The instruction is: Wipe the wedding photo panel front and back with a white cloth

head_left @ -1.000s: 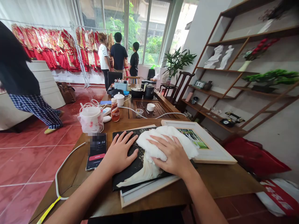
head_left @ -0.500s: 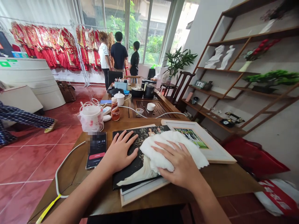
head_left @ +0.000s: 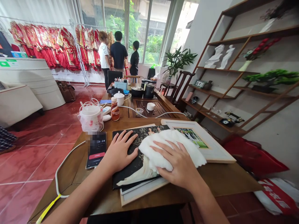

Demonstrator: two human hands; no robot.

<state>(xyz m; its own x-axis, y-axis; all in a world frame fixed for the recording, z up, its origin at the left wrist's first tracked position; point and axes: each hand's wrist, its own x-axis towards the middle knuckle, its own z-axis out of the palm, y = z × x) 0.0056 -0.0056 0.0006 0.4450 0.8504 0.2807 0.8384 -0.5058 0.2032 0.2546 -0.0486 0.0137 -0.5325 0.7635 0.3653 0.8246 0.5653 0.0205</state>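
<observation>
The right hand (head_left: 176, 160) is splayed over a crumpled, soft white cloth (head_left: 197, 152), fingers loosely straightened on top of it, with the thumb at its near edge; whether the fingertips pinch any of it I can't tell. The left hand (head_left: 122, 154) lies palm down with its fingers fanned out, grasping nothing, on the left part of a flat black photo panel (head_left: 137, 165). Around this pair, the biggest thing I see is a long rail of red-and-gold embroidered garments (head_left: 46, 46) by the far wall, then a tall, dark-wood display shelf (head_left: 233, 40) on the right. The brown wooden table (head_left: 221, 177) comes next, with everything at hand lying on it. A wide white picture frame with a pale wooden edge (head_left: 224, 152) sits to the right, a small green photograph inside it. The black panel, showing two figures and a trailing pale gown, rests on another pale-wood frame (head_left: 144, 193) that juts out below. The cloth covers the panel's right part. Left of the panel are a white tub in thin clear plastic (head_left: 90, 116), a black phone with a lit screen (head_left: 99, 146) and a brown-labelled, white-capped bottle (head_left: 115, 109). Smallest, farther back, is a round white cup (head_left: 150, 106).
</observation>
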